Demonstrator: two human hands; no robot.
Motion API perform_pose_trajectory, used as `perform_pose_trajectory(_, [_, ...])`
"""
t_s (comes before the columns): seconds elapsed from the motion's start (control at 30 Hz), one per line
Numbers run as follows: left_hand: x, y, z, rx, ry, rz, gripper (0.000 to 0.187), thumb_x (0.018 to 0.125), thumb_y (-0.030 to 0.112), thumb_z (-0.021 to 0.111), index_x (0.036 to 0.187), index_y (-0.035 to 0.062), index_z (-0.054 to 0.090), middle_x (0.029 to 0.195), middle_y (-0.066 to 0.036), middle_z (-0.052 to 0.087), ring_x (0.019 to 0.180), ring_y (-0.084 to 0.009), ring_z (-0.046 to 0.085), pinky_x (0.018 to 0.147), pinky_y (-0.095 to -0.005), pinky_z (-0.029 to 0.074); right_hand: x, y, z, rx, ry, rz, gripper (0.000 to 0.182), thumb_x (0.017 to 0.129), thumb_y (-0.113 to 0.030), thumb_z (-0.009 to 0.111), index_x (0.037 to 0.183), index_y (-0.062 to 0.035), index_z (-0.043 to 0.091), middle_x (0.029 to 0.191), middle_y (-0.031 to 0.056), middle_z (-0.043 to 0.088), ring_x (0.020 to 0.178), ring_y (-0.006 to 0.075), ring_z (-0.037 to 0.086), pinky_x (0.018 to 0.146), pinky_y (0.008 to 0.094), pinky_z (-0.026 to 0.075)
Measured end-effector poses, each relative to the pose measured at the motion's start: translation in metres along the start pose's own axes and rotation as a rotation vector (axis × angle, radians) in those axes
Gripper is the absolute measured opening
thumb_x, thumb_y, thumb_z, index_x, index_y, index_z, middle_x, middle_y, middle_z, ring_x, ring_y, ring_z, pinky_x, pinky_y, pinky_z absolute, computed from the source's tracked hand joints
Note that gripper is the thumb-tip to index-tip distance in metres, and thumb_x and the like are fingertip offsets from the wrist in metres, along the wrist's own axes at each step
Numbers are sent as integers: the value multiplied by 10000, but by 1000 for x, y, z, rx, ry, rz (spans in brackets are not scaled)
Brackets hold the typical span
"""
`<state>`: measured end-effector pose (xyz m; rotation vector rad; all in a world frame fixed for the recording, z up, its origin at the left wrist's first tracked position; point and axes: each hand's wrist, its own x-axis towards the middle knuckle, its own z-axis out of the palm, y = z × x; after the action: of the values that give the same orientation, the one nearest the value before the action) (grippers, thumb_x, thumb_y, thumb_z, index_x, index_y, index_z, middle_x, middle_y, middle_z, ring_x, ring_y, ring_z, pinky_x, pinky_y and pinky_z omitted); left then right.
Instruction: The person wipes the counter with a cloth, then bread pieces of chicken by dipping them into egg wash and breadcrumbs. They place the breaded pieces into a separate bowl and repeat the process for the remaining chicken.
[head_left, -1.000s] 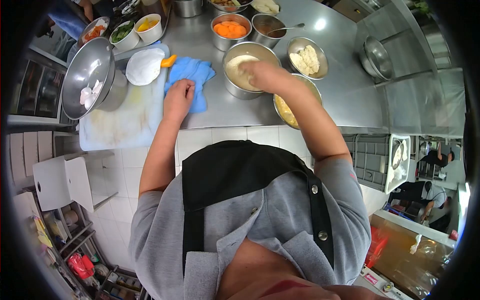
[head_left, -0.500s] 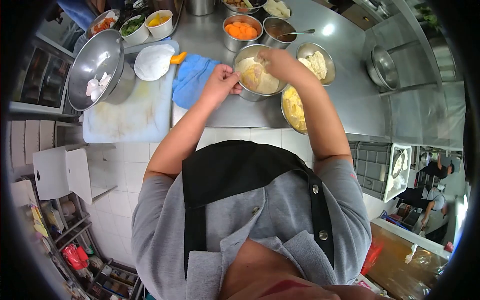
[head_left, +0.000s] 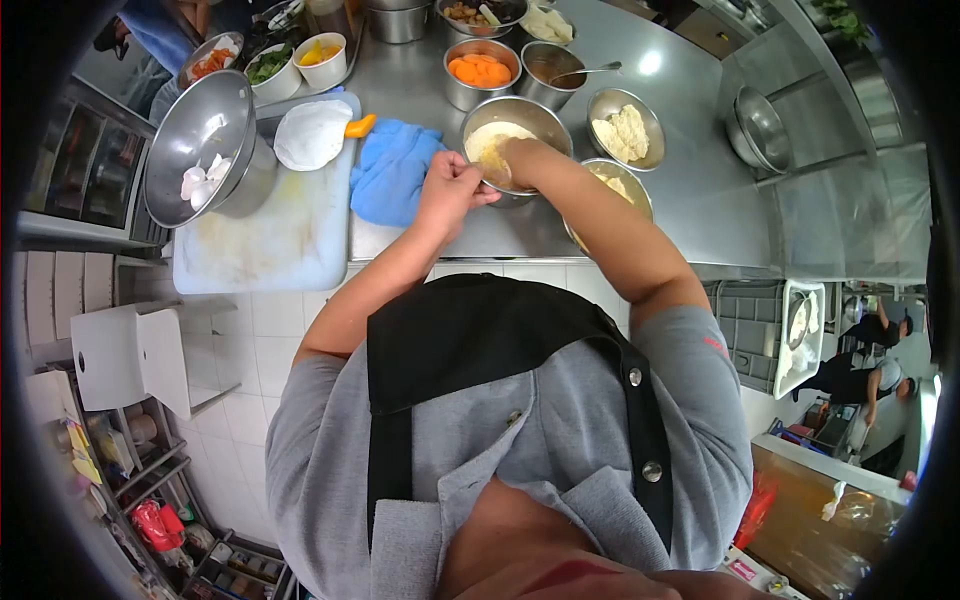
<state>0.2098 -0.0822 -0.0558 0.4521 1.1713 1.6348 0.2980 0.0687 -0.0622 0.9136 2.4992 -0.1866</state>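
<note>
On the steel counter [head_left: 690, 200], head cam view: the right hand [head_left: 515, 160] is down in the flour bowl [head_left: 515, 130], w/ its fingers curled in the pale flour. Can't tell if it holds a piece of food; the fingers hide it. The left hand [head_left: 448, 190] is at the bowl's near rim, fingers pinched close together, touching the rim or sth small. Can't tell which.

Just beside the flour bowl, on the right, sits the egg bowl [head_left: 610, 195], partly under the right arm, w/ yellow stuff in it. Behind that is the crumb bowl [head_left: 625, 125] w/ pale lumps. A blue cloth [head_left: 395, 170] lies just left of the left hand, next to the white cutting board [head_left: 260, 225]. A big tilted metal bowl [head_left: 205, 145] w/ white bits sits on the board's far left. A bowl of orange slices [head_left: 482, 70] is farther back.

To do this bit well, I think: keep the left hand steady on the rim so the bowl won't slide. Turn the food softly so flour covers all sides. Shake off extra over the bowl, not the counter. Keep the sticky hand away from the cloth.
</note>
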Motion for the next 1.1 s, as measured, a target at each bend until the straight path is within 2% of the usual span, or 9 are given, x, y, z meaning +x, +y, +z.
perform_pose_trajectory(0.07, [3, -1, -2, -16, -25, -1, 157, 856, 31, 517, 867, 30, 360, 794, -100, 524, 647, -187, 609, 618, -326, 588, -24, -8, -36, -51, -140, -16, 479, 644, -198, 734, 1082, -44, 619, 1091, 153, 623, 981, 271, 609, 845, 366, 482])
perform_pose_trajectory(0.47, [-2, 8, -9, -91, -145, -180, 179, 860, 42, 548, 870, 45, 369, 837, -131, 530, 777, -261, 634, 717, -386, 574, -42, -5, -100, 389, 207, -53, 466, 676, -172, 679, 1113, -51, 573, 1092, 182, 604, 1041, 312, 570, 872, 375, 457])
perform_pose_trajectory(0.57, [-6, 3, -6, -139, -195, -232, 193, 870, 66, 565, 869, 46, 373, 870, -148, 546, 837, -267, 635, 768, -372, 558, -27, -8, -70, 572, 232, 1, 522, 691, -218, 678, 1162, -26, 558, 1067, 186, 612, 994, 313, 592, 844, 384, 471])
perform_pose_trajectory(0.6, [-10, 2, -4, -157, -196, -242, 196, 872, 72, 570, 872, 43, 376, 880, -150, 549, 857, -268, 634, 782, -363, 553, -13, -14, -42, 181, 222, -68, 550, 709, -243, 655, 1194, -17, 523, 1062, 201, 609, 1004, 315, 587, 843, 390, 470])
perform_pose_trajectory(0.73, [-21, 11, 1, -162, -236, -307, 199, 882, 96, 575, 896, 30, 388, 896, -147, 555, 909, -270, 630, 815, -337, 537, -25, -15, -66, 378, -51, -77, 527, 762, -202, 590, 1234, -12, 455, 1116, 210, 580, 994, 276, 590, 853, 387, 462])
perform_pose_trajectory(0.83, [-23, 11, -7, -38, -357, -396, 202, 900, 158, 564, 916, 40, 401, 881, -114, 548, 875, -246, 632, 792, -328, 541, -31, 0, -84, 744, 32, -61, 562, 770, -213, 577, 1275, -16, 429, 1135, 210, 573, 1002, 277, 587, 856, 388, 462])
perform_pose_trajectory(0.9, [-21, 17, -12, 94, -464, -507, 210, 904, 190, 563, 916, 53, 405, 870, -96, 542, 815, -219, 632, 756, -326, 551, -22, -5, -63, 543, 40, -69, 535, 778, -167, 554, 1272, -5, 427, 1113, 221, 585, 1002, 310, 589, 864, 389, 462])
perform_pose_trajectory(0.97, [-18, 24, -14, 240, -292, -430, 221, 899, 210, 571, 908, 66, 404, 848, -81, 535, 748, -191, 614, 713, -325, 559, -2, -11, -17, 211, 75, -85, 515, 777, -130, 544, 1262, 3, 432, 1087, 227, 595, 995, 330, 592, 868, 388, 463])
perform_pose_trajectory(1.1, [11, 21, -22, 198, -158, -218, 227, 889, 203, 578, 896, 75, 391, 808, -68, 523, 668, -162, 577, 625, -319, 567, -10, -3, -52, 451, -88, -84, 535, 782, -178, 536, 1276, -2, 428, 1225, 209, 526, 1104, 344, 532, 896, 382, 447])
